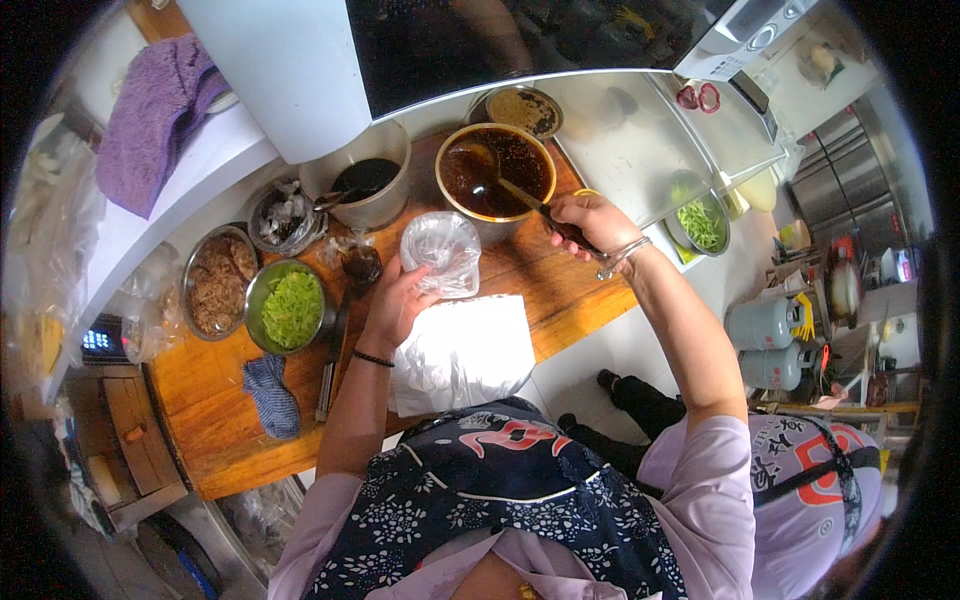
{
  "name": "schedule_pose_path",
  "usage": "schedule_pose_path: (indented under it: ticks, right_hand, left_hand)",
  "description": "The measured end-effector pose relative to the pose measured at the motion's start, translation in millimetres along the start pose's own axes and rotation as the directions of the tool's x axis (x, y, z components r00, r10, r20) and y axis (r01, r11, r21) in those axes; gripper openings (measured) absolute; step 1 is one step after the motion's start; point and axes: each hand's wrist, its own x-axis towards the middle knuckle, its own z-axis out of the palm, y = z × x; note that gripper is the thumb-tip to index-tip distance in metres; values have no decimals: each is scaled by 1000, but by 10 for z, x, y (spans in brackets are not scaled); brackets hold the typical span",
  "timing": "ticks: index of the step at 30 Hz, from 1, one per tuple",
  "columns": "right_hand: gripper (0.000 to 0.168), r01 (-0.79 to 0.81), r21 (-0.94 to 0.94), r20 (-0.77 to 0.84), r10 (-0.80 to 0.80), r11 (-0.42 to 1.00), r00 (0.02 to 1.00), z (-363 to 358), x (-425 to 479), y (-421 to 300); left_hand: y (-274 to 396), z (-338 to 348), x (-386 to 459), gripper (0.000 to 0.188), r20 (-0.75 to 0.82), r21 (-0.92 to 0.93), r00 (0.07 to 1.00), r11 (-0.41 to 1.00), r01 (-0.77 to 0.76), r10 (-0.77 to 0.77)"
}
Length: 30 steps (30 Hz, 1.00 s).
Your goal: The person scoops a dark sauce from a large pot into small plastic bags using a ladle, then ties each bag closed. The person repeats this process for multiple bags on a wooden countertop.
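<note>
My right hand [589, 225] grips the dark handle of a ladle [517, 191]. The ladle's bowl sits in dark red-brown liquid with bits floating in it, inside a round, light-rimmed tub [501, 219]. Lower left of the tub, my left hand [397, 304] holds the near left side of a small bowl [441, 251] lined with a clear plastic bag. No food shows in that bowl. A stack of white plastic bags or sheets [469, 352] lies on the wooden table [577, 300], between the lined bowl and my apron.
Left are bowls of shredded green vegetable [292, 307] and brown shredded food [219, 285], and a pot of black liquid [367, 180]. A striped cloth [271, 397] lies near a long knife-like tool [330, 375]. A microwave [525, 37] overhangs the back. A co-worker [787, 480] stands right.
</note>
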Motion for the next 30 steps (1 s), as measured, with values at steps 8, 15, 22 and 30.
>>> schedule_pose_path:
  ticks: [8,15,22,30]
  right_hand:
    - [15,59,-264,-107,-90,963,990,78,-83,-31]
    - [20,40,-140,-108,-55,989,993,15,-95,-28]
    - [16,22,-150,-55,-30,988,998,21,-26,16]
    - [18,-28,214,-29,35,976,999,-107,-152,-83]
  left_hand:
    - [51,91,-52,42,-51,24,999,1000,17,-16]
    - [-30,-60,23,40,-12,23,1000,1000,-13,14]
    - [53,-15,15,39,-24,-6,999,999,-49,49]
    - [66,-156,174,37,30,-56,994,993,-108,110]
